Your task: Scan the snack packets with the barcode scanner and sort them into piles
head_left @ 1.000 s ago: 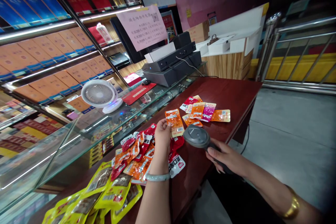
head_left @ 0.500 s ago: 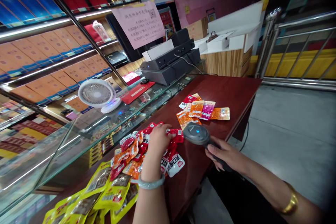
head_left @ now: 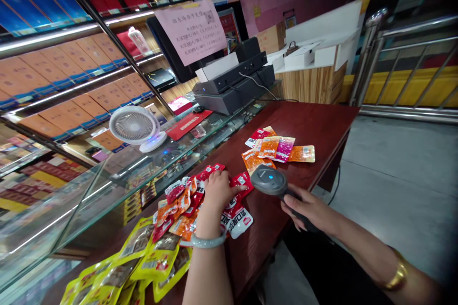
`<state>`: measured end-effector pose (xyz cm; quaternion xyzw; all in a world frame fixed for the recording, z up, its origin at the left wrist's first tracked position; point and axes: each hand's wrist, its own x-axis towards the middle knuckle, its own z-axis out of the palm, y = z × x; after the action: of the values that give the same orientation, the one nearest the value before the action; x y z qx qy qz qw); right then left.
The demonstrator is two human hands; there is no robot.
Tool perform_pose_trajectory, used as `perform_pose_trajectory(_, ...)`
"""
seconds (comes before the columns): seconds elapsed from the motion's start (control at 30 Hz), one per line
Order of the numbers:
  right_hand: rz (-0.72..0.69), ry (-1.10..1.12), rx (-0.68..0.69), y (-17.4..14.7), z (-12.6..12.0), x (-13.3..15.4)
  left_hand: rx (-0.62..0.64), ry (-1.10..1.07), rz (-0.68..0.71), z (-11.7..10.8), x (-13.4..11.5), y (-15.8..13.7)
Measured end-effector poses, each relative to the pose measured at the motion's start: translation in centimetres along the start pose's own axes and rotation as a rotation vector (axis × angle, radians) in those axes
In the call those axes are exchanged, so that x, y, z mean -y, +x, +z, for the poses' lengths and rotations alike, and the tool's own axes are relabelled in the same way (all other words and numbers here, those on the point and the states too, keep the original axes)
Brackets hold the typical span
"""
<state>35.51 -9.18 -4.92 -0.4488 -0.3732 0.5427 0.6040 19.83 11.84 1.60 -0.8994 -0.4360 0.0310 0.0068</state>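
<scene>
Your hands: left hand (head_left: 217, 189) part open, thumb stretched from the fingers, any hold impossible to tell; right hand (head_left: 309, 205) wrapped round the scanner's handle.
Yellow packets (head_left: 153, 259): left of your left forearm, on the worktop (head_left: 315, 116).
Small-packet pile (head_left: 186, 202): under and left of your left hand.
Red packet (head_left: 243, 178): at your left thumb, left hand nearer; long axis unclear, partly covered.
Scanner (head_left: 269, 182): head just right of that packet, tipped toward your left hand.
Farther packets (head_left: 269, 147): beyond the scanner head.
</scene>
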Motion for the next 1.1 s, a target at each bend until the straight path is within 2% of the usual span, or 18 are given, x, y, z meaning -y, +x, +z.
perform_pose_trajectory(0.23, 0.001, 0.001, -0.001, 0.0, -0.1, -0.1, 0.039, -0.055, -0.007, -0.5, 0.3, 0.2)
perform_pose_trajectory(0.43, 0.017, 0.005, -0.012, -0.1, 0.1, 0.1, -0.175, -0.064, -0.006, -1.2, -0.1, 0.0)
perform_pose_trajectory(0.5, 0.01, 0.006, -0.009, -0.1, 0.1, 0.1, -0.202, -0.096, -0.062, -1.6, -0.4, -0.2)
perform_pose_trajectory(0.6, -0.009, 0.011, -0.005, -0.1, 0.1, 0.2, -0.243, -0.237, -0.189, -1.7, -0.6, -0.2)
perform_pose_trajectory(0.67, -0.01, 0.016, -0.006, 0.0, 0.1, 0.1, -0.299, -0.391, -0.222, -1.2, -0.5, 0.2)
perform_pose_trajectory(0.73, -0.003, 0.026, -0.008, 0.0, 0.0, 0.0, -0.302, -0.576, -0.182, -0.3, -0.5, 0.8)
perform_pose_trajectory(0.87, 0.016, 0.074, -0.014, 0.0, 0.0, -0.1, -0.151, -0.853, 0.052, 1.5, -1.0, 1.5)
perform_pose_trajectory(0.93, 0.011, 0.09, -0.011, 0.0, 0.0, -0.1, -0.132, -0.881, 0.116, 1.8, -1.6, 1.5)
perform_pose_trajectory(1.1, -0.013, 0.116, -0.017, 0.0, 0.1, 0.0, -0.101, -0.829, 0.137, 1.4, -2.7, 1.0)
